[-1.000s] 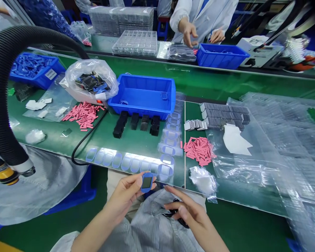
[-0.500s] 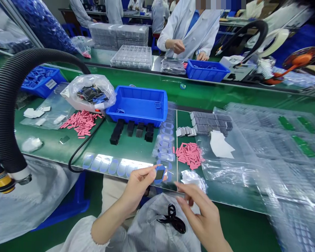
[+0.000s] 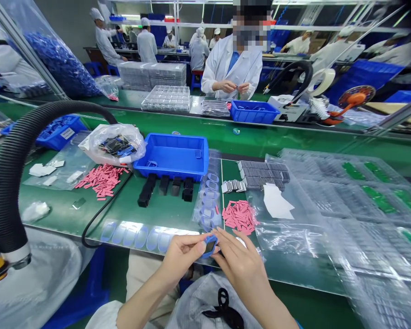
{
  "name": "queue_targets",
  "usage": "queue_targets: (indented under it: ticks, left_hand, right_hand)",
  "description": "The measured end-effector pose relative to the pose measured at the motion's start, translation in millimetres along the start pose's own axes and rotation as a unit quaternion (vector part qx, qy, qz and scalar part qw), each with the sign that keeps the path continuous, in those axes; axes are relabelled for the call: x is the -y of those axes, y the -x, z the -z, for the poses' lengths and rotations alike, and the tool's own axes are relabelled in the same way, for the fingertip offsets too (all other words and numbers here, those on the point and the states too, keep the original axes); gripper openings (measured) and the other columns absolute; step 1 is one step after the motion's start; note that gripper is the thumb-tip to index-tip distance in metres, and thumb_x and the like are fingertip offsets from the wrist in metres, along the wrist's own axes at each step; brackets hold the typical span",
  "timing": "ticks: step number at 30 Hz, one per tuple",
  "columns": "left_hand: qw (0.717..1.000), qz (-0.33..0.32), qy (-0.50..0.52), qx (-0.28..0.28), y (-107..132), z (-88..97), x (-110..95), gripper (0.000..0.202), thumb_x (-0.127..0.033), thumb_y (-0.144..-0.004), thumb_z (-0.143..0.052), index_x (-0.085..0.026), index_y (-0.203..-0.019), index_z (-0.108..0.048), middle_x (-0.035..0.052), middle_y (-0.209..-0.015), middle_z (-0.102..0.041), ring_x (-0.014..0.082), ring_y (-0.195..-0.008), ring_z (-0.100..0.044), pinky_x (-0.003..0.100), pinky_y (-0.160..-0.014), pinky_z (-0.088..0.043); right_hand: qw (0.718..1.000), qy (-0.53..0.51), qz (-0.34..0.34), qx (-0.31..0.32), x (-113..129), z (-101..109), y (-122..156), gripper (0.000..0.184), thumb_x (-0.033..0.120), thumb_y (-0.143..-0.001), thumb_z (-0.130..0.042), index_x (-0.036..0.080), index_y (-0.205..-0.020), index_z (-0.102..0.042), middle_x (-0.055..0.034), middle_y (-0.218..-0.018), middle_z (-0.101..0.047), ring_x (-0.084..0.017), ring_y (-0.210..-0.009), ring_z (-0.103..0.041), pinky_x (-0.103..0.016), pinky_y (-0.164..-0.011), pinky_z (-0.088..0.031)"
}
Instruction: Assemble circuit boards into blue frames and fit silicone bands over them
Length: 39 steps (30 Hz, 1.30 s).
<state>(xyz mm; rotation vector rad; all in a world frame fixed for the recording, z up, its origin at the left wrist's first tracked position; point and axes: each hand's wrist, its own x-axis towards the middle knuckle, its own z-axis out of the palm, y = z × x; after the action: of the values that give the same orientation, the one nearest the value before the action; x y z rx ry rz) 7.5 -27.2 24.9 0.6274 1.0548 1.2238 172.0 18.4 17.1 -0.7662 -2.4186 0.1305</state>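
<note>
A small blue plastic casing with a dark display window [image 3: 210,246] is held up over the front edge of the bench. My left hand [image 3: 184,254] pinches its left side between thumb and fingers. From the right, the fingertips of my right hand [image 3: 240,261] close on its other side, partly covering it. Beyond my hands lies a column of translucent blue-rimmed pieces [image 3: 210,194]. A row of similar oval pieces [image 3: 141,236] runs along the front edge to the left. Pink strips [image 3: 239,216] are heaped just beyond my right hand.
A blue bin [image 3: 173,157] stands behind several black blocks [image 3: 163,185]. Left of it are a bag of dark parts [image 3: 118,145], more pink strips [image 3: 101,180] and a black hose [image 3: 7,169]. Clear trays [image 3: 315,196] cover the right side. A co-worker [image 3: 231,68] sits opposite.
My right hand has moved left and in to the casing, its fingertips now at the casing's right side. My left hand keeps its pinch. The head view has tilted up.
</note>
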Motion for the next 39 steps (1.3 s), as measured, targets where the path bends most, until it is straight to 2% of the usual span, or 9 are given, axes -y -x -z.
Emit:
queue_targets:
  ticks: [9, 16, 19, 22, 24, 25, 26, 33, 39]
  left_hand:
    - [0.999, 0.01, -0.02, -0.037, 19, 17.2, 8, 0.028, -0.04, -0.07, -0.073, -0.021, -0.091, -0.076, 0.0097, -0.085, -0.078, 0.028, -0.083, -0.072, 0.043, -0.088, -0.052]
    - [0.998, -0.003, -0.007, -0.068, 22, 20.9, 15, 0.034, -0.043, -0.069, -0.073, -0.019, -0.093, -0.076, 0.0115, -0.087, -0.077, 0.0305, -0.09, -0.07, 0.048, -0.094, -0.047]
    - [0.998, -0.009, 0.002, -0.066, 43, 32.2, 12, 0.032, -0.042, -0.066, -0.075, -0.018, -0.087, -0.077, 0.0115, -0.086, -0.077, 0.0283, -0.088, -0.071, 0.046, -0.107, -0.034]
    - [0.997, 0.007, 0.042, -0.068, 84, 62.4, 15, 0.036, -0.046, -0.062, -0.077, -0.016, -0.081, -0.078, 0.0128, -0.079, -0.078, 0.0271, -0.077, -0.072, 0.044, -0.097, -0.043]
    - [0.991, 0.018, 0.085, -0.101, 118, 90.5, 23, 0.038, -0.049, -0.059, -0.077, -0.014, -0.074, -0.078, 0.0134, -0.07, -0.077, 0.0255, -0.066, -0.071, 0.039, -0.074, -0.054]
    - [0.986, 0.018, 0.107, -0.129, 136, 105.4, 28, 0.037, -0.049, -0.058, -0.077, -0.014, -0.068, -0.077, 0.0124, -0.065, -0.075, 0.0232, -0.062, -0.07, 0.035, -0.067, -0.054]
    - [0.978, 0.018, 0.131, -0.161, 154, 120.3, 33, 0.035, -0.049, -0.057, -0.078, -0.015, -0.066, -0.077, 0.0104, -0.063, -0.075, 0.0207, -0.06, -0.07, 0.032, -0.065, -0.054]
    - [0.911, -0.004, 0.245, -0.331, 244, 200.0, 41, 0.022, -0.035, -0.059, -0.081, -0.026, -0.078, -0.076, 0.0008, -0.077, -0.078, 0.0159, -0.068, -0.072, 0.031, -0.08, -0.055]
    - [0.876, -0.042, 0.268, -0.4, 270, 244.2, 30, 0.023, -0.026, -0.06, -0.082, -0.024, -0.082, -0.074, -0.0001, -0.079, -0.078, 0.0172, -0.071, -0.072, 0.027, -0.08, -0.055]
  right_hand:
    - [0.965, -0.205, -0.162, 0.03, -12, -12, 4, 0.028, 0.029, -0.085, -0.059, 0.02, -0.11, -0.067, -0.0086, -0.107, -0.071, -0.028, -0.099, -0.067, -0.045, -0.089, -0.052]
    - [0.885, -0.364, -0.289, -0.008, -31, -13, -5, 0.034, 0.045, -0.085, -0.056, 0.021, -0.107, -0.067, -0.011, -0.1, -0.072, -0.026, -0.095, -0.069, -0.041, -0.083, -0.057]
    - [0.848, -0.432, -0.302, -0.046, -16, -20, -9, 0.042, 0.05, -0.088, -0.048, 0.022, -0.117, -0.06, -0.0136, -0.109, -0.069, -0.027, -0.102, -0.066, -0.047, -0.088, -0.053]
    - [0.742, -0.593, -0.313, -0.021, 31, -43, -14, 0.05, 0.06, -0.084, -0.048, 0.023, -0.115, -0.06, -0.0144, -0.107, -0.069, -0.028, -0.099, -0.067, -0.047, -0.088, -0.052]
    - [0.605, -0.727, -0.314, 0.081, 75, -70, -20, 0.057, 0.065, -0.075, -0.056, 0.024, -0.113, -0.06, -0.013, -0.107, -0.069, -0.027, -0.1, -0.066, -0.046, -0.091, -0.05]
    - [0.513, -0.783, -0.322, 0.144, 99, -86, -24, 0.059, 0.063, -0.07, -0.064, 0.024, -0.114, -0.06, -0.0119, -0.109, -0.067, -0.027, -0.105, -0.063, -0.045, -0.096, -0.046]
    - [0.472, -0.801, -0.32, 0.183, 122, -104, -29, 0.059, 0.062, -0.07, -0.065, 0.023, -0.114, -0.06, -0.0117, -0.109, -0.068, -0.027, -0.105, -0.063, -0.045, -0.096, -0.045]
    - [0.299, -0.845, -0.304, 0.322, 245, -238, -79, 0.041, 0.048, -0.084, -0.058, 0.017, -0.11, -0.059, -0.0096, -0.114, -0.064, -0.022, -0.104, -0.062, -0.044, -0.091, -0.046]
    - [0.223, -0.856, -0.291, 0.365, 293, -275, -98, 0.033, 0.039, -0.09, -0.053, 0.015, -0.113, -0.056, -0.0077, -0.115, -0.06, -0.02, -0.1, -0.06, -0.042, -0.086, -0.049]
